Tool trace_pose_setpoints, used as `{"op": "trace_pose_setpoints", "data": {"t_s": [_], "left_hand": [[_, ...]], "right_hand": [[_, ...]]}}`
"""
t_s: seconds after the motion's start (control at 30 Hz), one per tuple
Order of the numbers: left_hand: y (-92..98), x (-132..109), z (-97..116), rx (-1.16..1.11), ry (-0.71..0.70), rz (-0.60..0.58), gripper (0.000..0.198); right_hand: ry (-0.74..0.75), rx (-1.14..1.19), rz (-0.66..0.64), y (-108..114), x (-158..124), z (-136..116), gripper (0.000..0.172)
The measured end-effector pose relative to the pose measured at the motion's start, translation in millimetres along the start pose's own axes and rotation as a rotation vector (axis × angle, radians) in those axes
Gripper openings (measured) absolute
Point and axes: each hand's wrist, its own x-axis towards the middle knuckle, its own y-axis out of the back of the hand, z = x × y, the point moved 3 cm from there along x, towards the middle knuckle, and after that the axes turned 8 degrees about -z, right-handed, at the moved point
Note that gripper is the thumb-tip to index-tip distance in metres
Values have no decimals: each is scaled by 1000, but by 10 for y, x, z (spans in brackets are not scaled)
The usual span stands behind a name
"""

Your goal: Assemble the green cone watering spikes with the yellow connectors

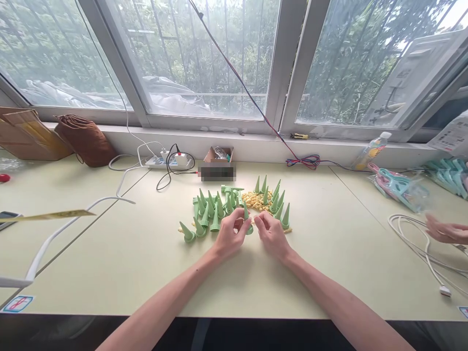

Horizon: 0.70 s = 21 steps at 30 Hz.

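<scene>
My left hand is closed around a green cone-shaped plastic piece at the middle of the pale table. Close beside it, my right hand pinches its fingertips together on something small that I cannot make out. Just behind both hands stand several more green cones, upright or tipped over. A heap of small yellow pieces lies among them.
A white power strip with cables and a small open cardboard box sit near the window sill. A brown bag is at the back left. Another person's hand rests at the right by white cables and bagged teal clips.
</scene>
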Motion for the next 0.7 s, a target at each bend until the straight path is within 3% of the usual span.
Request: {"op": "trace_pose_setpoints", "data": {"t_s": [0.43, 0.7], "left_hand": [[-59, -60, 39, 348, -218, -51, 3], [-83, -74, 16, 366, -195, -100, 6]], "right_hand": [[-25, -93, 71, 31, 16, -12, 47], [-33, -128, 81, 39, 30, 6, 50]]}}
